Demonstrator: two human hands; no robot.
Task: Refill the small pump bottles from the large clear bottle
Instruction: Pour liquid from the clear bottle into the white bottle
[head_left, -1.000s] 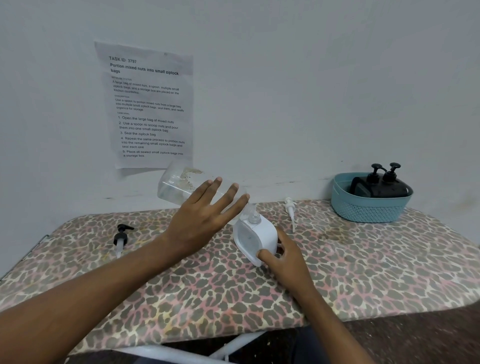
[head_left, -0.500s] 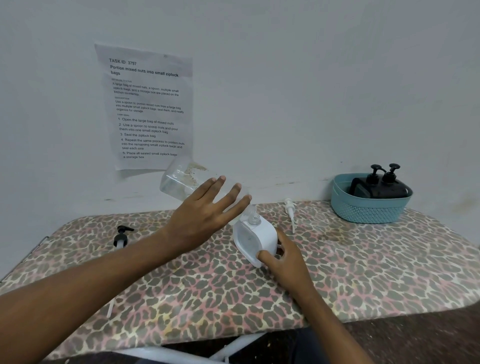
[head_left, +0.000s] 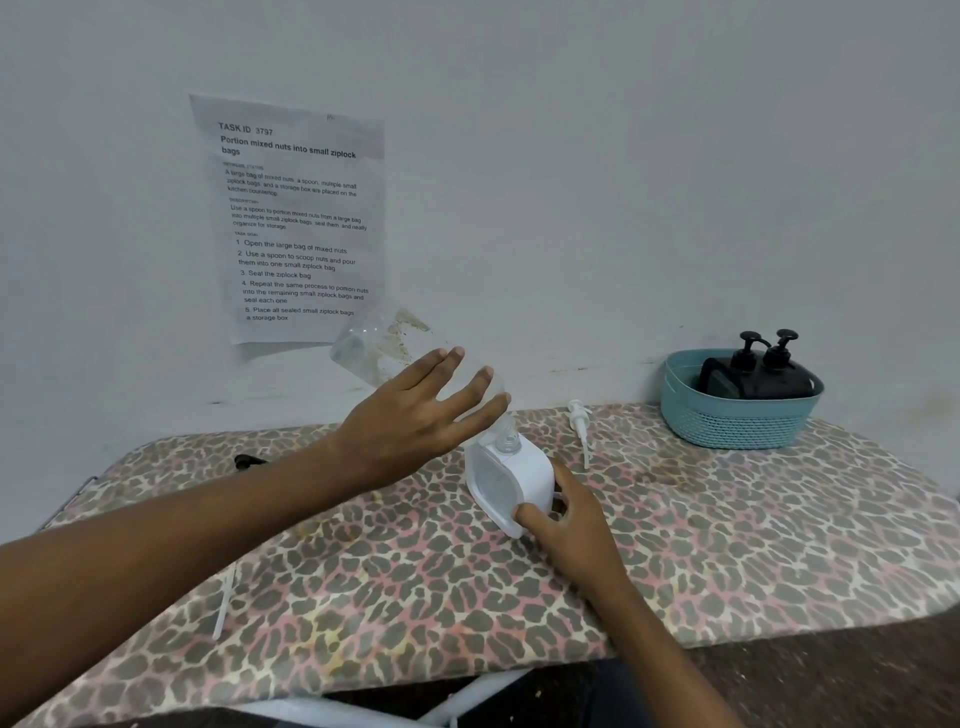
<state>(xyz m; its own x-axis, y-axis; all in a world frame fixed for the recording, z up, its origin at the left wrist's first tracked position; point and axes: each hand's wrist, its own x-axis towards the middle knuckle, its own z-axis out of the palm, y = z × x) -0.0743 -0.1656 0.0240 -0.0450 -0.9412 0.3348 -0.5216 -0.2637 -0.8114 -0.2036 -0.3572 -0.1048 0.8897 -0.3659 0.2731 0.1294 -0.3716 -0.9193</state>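
My left hand holds the large clear bottle tilted, base up toward the wall, fingers spread over its side and thumb hidden. The bottle's mouth meets the open neck of a small white pump bottle standing on the leopard-print table. My right hand grips the white bottle low at its near right corner. The clear bottle looks almost empty, with residue near its base. A white pump head lies on the table just right of the white bottle.
A black pump head lies at the left, partly behind my left forearm, its thin tube showing below the arm. A teal basket at the back right holds two black pump bottles. A printed sheet hangs on the wall.
My left hand has raised the clear bottle's base a little, so it tilts more steeply over the white bottle. My right hand has stayed on the white bottle.
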